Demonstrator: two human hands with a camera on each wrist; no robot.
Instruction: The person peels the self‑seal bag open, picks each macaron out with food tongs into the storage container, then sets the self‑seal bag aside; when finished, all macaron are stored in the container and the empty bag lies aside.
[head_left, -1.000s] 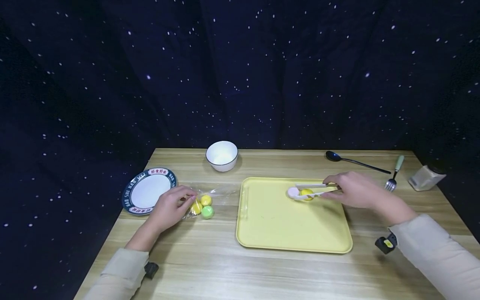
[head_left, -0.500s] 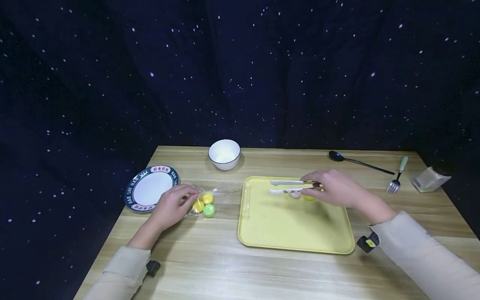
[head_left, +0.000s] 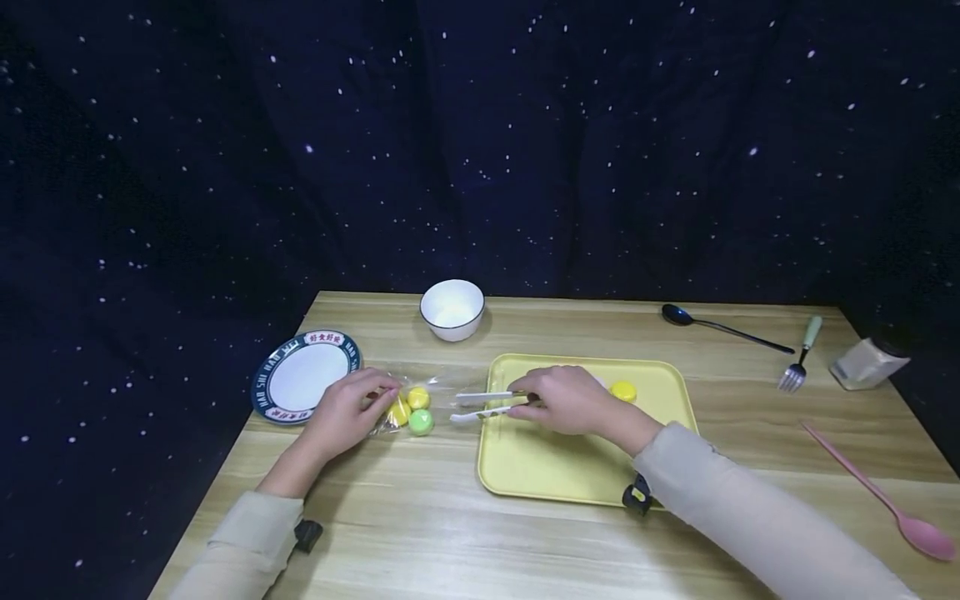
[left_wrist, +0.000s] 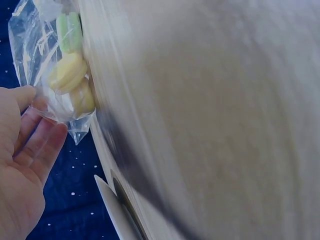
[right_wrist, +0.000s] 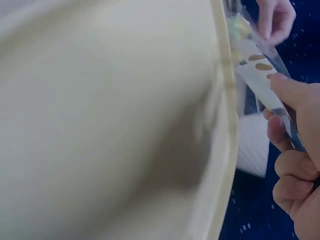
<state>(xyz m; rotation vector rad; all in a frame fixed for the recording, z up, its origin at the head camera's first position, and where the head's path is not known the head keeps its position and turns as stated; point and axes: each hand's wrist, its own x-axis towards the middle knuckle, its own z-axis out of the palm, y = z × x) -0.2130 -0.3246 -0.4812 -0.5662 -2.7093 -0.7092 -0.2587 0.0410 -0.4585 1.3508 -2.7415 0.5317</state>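
My left hand [head_left: 341, 421] pinches the edge of a clear plastic bag [left_wrist: 30, 55] at the left. In the bag lie two yellow macarons [head_left: 418, 398] and a green macaron [head_left: 421, 422]. My right hand [head_left: 566, 402] grips white-tipped tongs [head_left: 483, 396] over the left rim of a yellow tray [head_left: 555, 475]. The tongs' arms stand apart, pointing left toward the bag, with nothing showing between them in the head view. A yellow macaron [head_left: 622, 392] sits on the tray behind the right hand. Beside it, a pale pink macaron is mostly hidden by that hand.
A blue-rimmed plate [head_left: 307, 379] lies left of the bag. Behind stands a white bowl [head_left: 452, 310]. To the right are a black spoon [head_left: 678, 315], a green-handled fork [head_left: 802, 358], a jar [head_left: 870, 364] with white contents and a pink spoon [head_left: 926, 537].
My right hand has carried the tongs left, from around the pale pink macaron to the tray's left rim; that macaron stays on the tray. The left hand holds still at the bag.
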